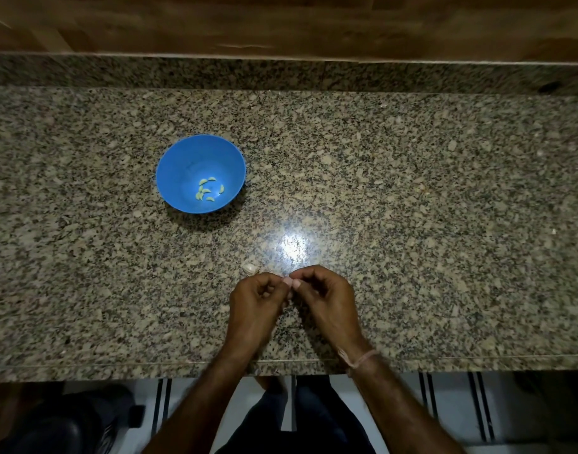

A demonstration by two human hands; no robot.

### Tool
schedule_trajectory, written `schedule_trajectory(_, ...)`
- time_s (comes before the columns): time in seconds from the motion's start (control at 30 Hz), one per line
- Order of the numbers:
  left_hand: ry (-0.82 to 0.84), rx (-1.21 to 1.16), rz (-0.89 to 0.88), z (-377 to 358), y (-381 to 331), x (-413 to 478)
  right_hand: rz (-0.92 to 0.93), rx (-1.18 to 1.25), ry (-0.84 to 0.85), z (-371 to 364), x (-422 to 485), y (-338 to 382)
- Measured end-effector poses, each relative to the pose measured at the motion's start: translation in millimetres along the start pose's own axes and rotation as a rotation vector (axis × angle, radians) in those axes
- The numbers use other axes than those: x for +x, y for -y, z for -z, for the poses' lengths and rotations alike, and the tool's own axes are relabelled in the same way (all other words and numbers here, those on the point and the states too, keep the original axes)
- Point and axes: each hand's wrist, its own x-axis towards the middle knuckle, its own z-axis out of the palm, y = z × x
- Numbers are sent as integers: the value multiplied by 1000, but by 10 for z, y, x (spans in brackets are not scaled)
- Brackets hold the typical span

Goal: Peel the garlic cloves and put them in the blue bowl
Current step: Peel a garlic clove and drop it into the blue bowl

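Garlic clove [290, 292], small, light and papery-skinned, is being pinched by both grips, left hand [258, 301] and right hand [325, 298], over the worktop [412, 208]; peeled ones [209, 191] are lying in the blue bowl [183, 165]. Nipping its tip probably suits.

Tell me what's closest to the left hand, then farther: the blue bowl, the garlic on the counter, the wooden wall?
1. The garlic on the counter, just beyond the left hand.
2. The blue bowl, farther back, leftward.
3. The wooden wall, at the very back.

A round blue plastic bowl [183, 158] is set left of centre on the speckled granite counter [412, 191]; small peeled garlic cloves [209, 191] are contained in it.
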Motion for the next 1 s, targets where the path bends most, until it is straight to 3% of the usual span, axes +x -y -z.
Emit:
schedule_trajectory(0.23,89,-459,369,-4,11,19,18,30,13,19,4,14)
schedule_trajectory(0.33,99,-488,425,11,25,31,15,60,20,24,-1,24)
schedule_trajectory(0.57,102,-397,333,55,0,15,-110,233,13,-10,-5,-29)
schedule_trajectory(0.73,100,-332,179,98,-82,-2,-99,195,45,21,24,-42)
schedule_trajectory(1.0,94,-225,87,120,-98,8,-64,162,40,8,-19,25)
